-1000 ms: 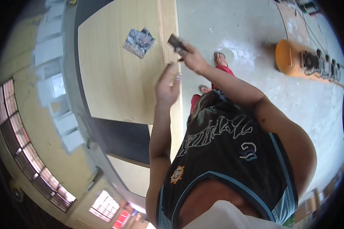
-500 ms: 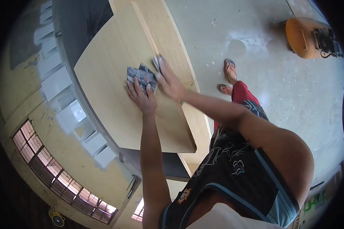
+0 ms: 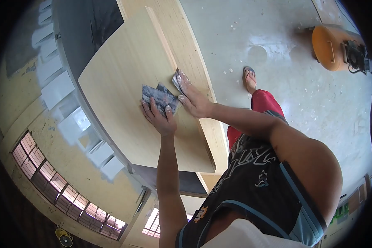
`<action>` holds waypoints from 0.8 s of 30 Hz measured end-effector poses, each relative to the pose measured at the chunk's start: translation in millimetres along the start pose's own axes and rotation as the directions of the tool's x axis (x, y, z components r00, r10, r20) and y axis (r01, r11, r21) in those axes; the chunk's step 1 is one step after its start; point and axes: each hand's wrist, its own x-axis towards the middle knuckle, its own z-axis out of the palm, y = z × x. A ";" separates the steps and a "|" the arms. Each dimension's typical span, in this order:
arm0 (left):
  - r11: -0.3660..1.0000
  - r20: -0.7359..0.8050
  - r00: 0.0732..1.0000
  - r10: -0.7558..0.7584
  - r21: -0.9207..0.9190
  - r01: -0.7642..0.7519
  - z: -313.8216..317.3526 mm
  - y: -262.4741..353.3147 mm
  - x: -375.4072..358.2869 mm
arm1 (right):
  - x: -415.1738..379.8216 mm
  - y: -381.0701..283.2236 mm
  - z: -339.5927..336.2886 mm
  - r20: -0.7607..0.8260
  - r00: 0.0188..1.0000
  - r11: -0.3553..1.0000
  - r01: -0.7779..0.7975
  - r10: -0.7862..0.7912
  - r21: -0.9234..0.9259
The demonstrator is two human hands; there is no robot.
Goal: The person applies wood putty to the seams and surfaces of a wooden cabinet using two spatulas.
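Observation:
A pale, curved-edged wooden panel [image 3: 124, 82] lies before me. Near its middle is a creased dark-grey sheet of sandpaper [image 3: 155, 94] with whitish dust on it. My left hand [image 3: 163, 120] rests on this sheet, fingers spread and thumb apart, pressing rather than gripping. Beside it, my right hand [image 3: 194, 101] has its fingers against a folded piece of sandpaper [image 3: 177, 82] at the panel's right-hand long edge. White dust coats the right fingertips. The palm side of each hand is hidden.
Under the panel are a light wooden board [image 3: 190, 53] and a dark surface [image 3: 87, 29]. An orange compressor [image 3: 326, 47] stands on the grey floor [image 3: 227, 41]. White patches [image 3: 58, 90] line the yellowish wall [image 3: 66, 165], near a barred window [image 3: 66, 188].
My right hand has slid a little along the panel's edge towards my body with its folded sandpaper. My left hand stays on the sheet. The whole view has shifted slightly.

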 end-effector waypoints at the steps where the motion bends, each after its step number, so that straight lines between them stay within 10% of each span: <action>1: 1.000 0.001 1.000 0.003 -0.002 -0.003 0.9 0.3 0.7 | 9.9 0.5 -0.7 0.001 1.000 1.000 -0.001 0.001 0.001; 9: 0.999 0.038 0.998 -0.053 0.005 0.053 -0.1 6.8 1.9 | 241.1 25.1 -56.5 -0.221 0.970 0.995 -0.095 0.101 0.036; 12: 0.999 0.028 0.999 -0.047 -0.006 0.047 0.1 3.3 2.5 | 172.6 6.0 -44.5 -0.118 0.980 0.978 -0.145 0.163 0.149; 15: 0.998 0.017 0.999 -0.049 -0.026 0.050 1.7 1.8 2.8 | 39.2 7.9 -4.6 -0.105 0.985 0.990 0.141 -0.138 0.013; 18: 0.998 0.013 0.999 -0.041 -0.042 0.041 2.6 1.8 3.9 | -36.0 -26.5 -10.2 0.196 0.968 0.984 -0.168 0.154 0.058; 24: 0.996 0.035 0.997 -0.063 -0.056 0.065 -3.0 1.2 -2.7 | 121.5 17.1 -24.8 -0.206 0.978 1.000 0.028 -0.029 -0.006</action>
